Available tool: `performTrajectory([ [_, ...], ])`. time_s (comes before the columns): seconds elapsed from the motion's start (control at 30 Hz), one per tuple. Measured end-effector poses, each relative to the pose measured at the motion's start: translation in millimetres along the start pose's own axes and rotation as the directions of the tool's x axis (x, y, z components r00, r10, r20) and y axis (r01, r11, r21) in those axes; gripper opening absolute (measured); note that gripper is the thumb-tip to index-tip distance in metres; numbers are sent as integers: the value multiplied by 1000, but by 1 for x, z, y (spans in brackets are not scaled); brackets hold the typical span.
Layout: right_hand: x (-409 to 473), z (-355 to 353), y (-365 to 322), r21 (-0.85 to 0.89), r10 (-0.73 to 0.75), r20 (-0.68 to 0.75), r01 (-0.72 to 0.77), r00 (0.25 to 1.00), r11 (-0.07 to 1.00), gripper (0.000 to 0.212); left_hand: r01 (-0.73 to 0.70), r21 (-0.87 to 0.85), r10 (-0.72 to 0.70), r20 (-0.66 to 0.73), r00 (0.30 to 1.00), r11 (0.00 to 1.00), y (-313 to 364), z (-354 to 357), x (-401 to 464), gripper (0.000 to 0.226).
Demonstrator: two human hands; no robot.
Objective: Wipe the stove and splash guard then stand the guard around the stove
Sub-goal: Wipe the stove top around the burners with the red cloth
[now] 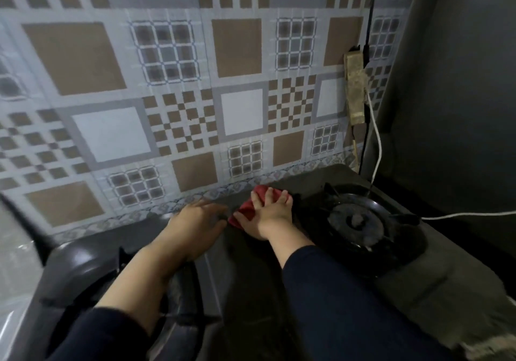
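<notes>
A dark two-burner gas stove (251, 251) lies below me against the tiled wall. Its right burner (356, 219) with a black pan support is in plain sight; my left forearm covers most of the left burner (92, 285). My right hand (268, 214) presses flat, fingers spread, on a red cloth (247, 211) at the back middle of the stove top. My left hand (195, 225) rests flat on the stove just left of the cloth, blurred by motion. The patterned splash guard (178, 104), brown and grey squares, stands along the wall behind the stove.
A worn power strip (354, 87) hangs on the wall at the right, with a black cable above it. A white cord (377, 148) runs down from it and across the grey side panel (452, 109). A pale shiny surface (14, 249) lies at the far left.
</notes>
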State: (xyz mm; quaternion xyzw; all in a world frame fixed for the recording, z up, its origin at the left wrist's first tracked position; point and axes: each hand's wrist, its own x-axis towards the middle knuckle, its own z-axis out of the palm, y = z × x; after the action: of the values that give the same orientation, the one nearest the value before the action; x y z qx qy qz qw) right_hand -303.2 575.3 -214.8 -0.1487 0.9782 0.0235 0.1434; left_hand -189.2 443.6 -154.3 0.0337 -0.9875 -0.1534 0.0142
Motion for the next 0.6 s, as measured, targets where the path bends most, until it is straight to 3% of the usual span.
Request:
performTrajectory([
  [0.17, -60, 25, 19, 25, -287, -91, 290, 954, 957, 72, 68, 30, -68, 25, 997, 997, -8, 1, -66, 42],
  [0.37, -116, 47, 30, 11, -389, -134, 394, 912, 919, 64, 127, 64, -129, 31, 991, 990, -17, 9, -130, 47],
  [0.6, -193, 75, 19, 18, -465, -191, 477, 864, 879, 65, 44, 64, -38, -84, 996, 997, -25, 24, -192, 51],
])
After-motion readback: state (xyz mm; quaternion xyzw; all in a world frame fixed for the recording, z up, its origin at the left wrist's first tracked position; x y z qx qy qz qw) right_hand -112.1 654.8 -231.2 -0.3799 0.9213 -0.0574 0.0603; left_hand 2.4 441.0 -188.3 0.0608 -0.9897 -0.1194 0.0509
